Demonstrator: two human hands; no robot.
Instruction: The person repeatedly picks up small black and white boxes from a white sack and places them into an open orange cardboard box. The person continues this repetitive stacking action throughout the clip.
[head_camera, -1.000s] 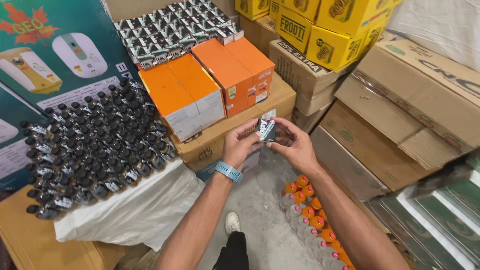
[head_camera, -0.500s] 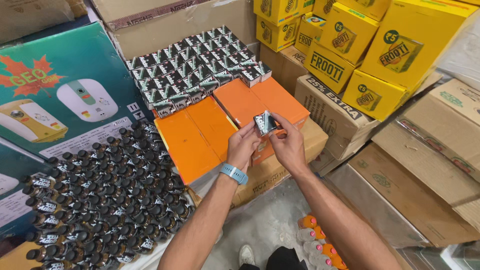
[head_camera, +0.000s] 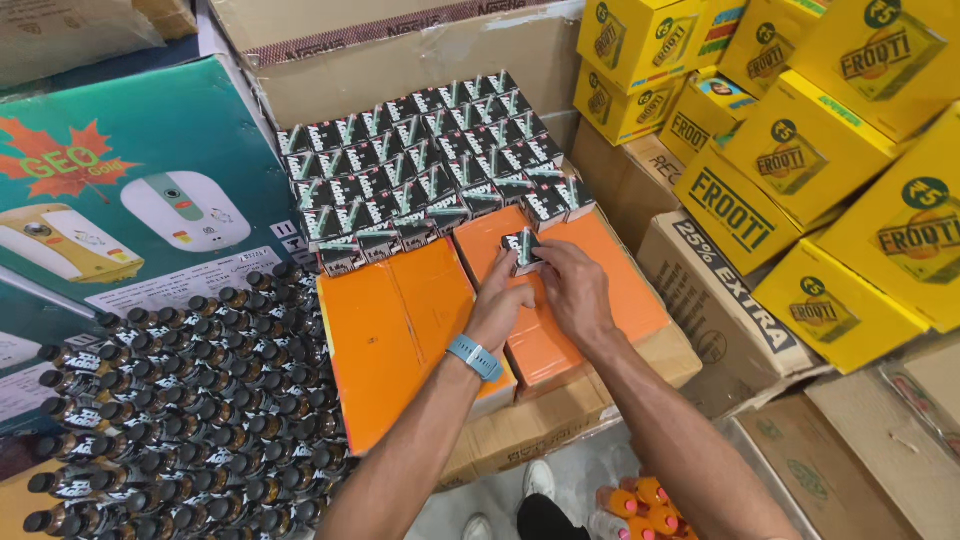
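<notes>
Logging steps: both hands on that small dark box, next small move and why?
Probably set the small dark box, held by left hand and right hand, down beside the last box of the front row on the orange cartons; it hovers there.

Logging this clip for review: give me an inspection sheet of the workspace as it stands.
Surface: orange cartons on brown cartons.
Job's things: small dark box, held by both hands at the edge of rows of like boxes.
Clutter: dark capped bottles; orange-capped bottles.
Grippers: left hand, blue wristband; right hand.
Cables: nothing seen.
Surroundings: yellow cartons, a green appliance carton.
</notes>
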